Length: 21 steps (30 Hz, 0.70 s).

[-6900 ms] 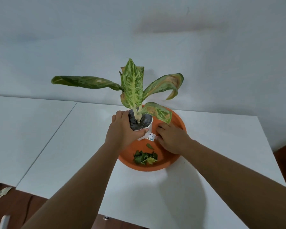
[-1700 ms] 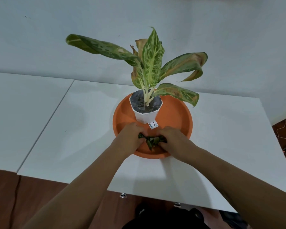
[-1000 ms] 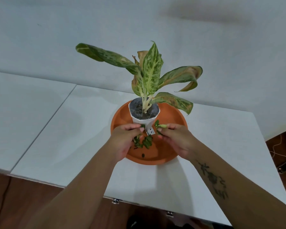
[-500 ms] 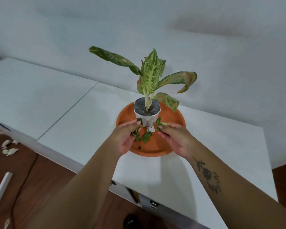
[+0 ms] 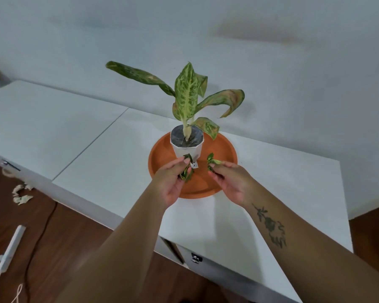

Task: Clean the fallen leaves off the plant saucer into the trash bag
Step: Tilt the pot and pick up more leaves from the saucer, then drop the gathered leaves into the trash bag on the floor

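Note:
An orange plant saucer [image 5: 162, 157] sits on the white table [image 5: 123, 154] and carries a white pot [image 5: 187, 149] with a mottled green plant [image 5: 186, 92]. My left hand [image 5: 173, 182] hovers over the saucer's near left part, fingers pinched on a clump of green fallen leaves [image 5: 186, 171]. To its right, my right hand [image 5: 232, 182] is lifted above the saucer's near edge and grips another small bunch of leaves [image 5: 211, 162]. The visible saucer floor between my hands is bare. No trash bag is in view.
A second white table [image 5: 42, 123] adjoins on the left, with a white wall behind both. On the wooden floor at the left lie leaf scraps [image 5: 21, 194], a white power strip [image 5: 10, 248] and a dark cable [image 5: 34, 248].
Both hands have lifted the gathered leaves off the saucer and moved apart, each keeping a bunch. The view has turned to the left, showing more of the floor.

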Motion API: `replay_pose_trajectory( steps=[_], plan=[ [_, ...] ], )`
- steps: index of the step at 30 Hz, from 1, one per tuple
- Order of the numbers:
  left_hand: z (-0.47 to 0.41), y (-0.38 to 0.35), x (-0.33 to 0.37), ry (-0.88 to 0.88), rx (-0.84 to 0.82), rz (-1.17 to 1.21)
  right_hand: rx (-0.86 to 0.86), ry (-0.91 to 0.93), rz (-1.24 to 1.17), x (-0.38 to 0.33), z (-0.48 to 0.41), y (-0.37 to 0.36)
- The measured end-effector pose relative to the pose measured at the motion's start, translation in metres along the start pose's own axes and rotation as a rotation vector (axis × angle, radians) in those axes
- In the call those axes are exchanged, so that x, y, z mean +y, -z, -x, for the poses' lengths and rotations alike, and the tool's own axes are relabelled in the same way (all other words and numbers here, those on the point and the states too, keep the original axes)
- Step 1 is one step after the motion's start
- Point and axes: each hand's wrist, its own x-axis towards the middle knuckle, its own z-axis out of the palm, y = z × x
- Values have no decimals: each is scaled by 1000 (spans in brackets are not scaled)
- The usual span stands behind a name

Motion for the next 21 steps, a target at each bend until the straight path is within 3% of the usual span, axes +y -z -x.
replay_pose_trajectory(
  steps=[21],
  plan=[
    [11,-119,-99,339,-363,-177,462,312,-280,-33,106,132]
  ],
)
